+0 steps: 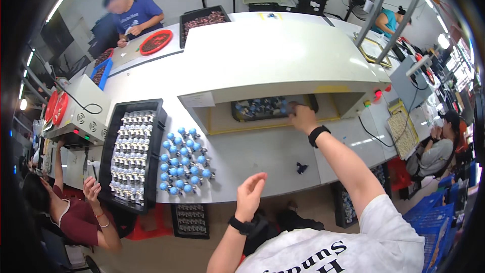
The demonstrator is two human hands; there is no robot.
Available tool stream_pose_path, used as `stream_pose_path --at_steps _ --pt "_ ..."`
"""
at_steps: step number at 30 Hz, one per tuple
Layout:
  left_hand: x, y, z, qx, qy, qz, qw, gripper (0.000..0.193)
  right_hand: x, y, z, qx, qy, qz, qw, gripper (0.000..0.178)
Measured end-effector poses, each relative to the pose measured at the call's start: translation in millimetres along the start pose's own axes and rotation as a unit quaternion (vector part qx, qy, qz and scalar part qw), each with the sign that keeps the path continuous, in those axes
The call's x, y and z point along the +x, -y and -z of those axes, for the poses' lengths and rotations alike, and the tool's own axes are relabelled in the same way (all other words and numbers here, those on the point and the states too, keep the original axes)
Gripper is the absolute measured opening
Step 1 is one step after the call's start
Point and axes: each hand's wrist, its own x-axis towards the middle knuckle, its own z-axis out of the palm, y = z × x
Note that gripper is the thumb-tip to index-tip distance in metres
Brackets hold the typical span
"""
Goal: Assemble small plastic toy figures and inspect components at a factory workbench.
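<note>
My right hand (304, 119) reaches into the opening of a long white metal housing (252, 87). Its bent fingers are at a black tray (316, 102) of small blue and grey parts (260, 106); what they pinch is hidden. Over the table's near edge my left hand (250, 197) hangs in the air, fingers stretched out and holding nothing. On the table to its left lie several loose blue ball-topped parts (183, 164). Beyond these, a black tray (160, 121) holds rows of white-and-metal parts (132, 156).
A small dark piece (301, 168) lies near the table's front edge. Red and green buttons (378, 94) sit at the housing's right end. Co-workers sit at left (83, 217), far left (136, 15) and right (439, 144). More trays (190, 221) stand below the table.
</note>
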Motion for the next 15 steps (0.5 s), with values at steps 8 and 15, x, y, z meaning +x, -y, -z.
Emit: stream_pose_path --at_steps 8,15 --pt "-35 15 25 0.014 -0.089 0.078 0.993 0.019 90 -10 -50 -0.058 -0.072 0.008 0.996 0.059" --pt "-31 7 25 0.017 -0.128 0.091 0.987 0.019 94 -26 -64 -0.047 -0.185 0.062 0.980 0.043"
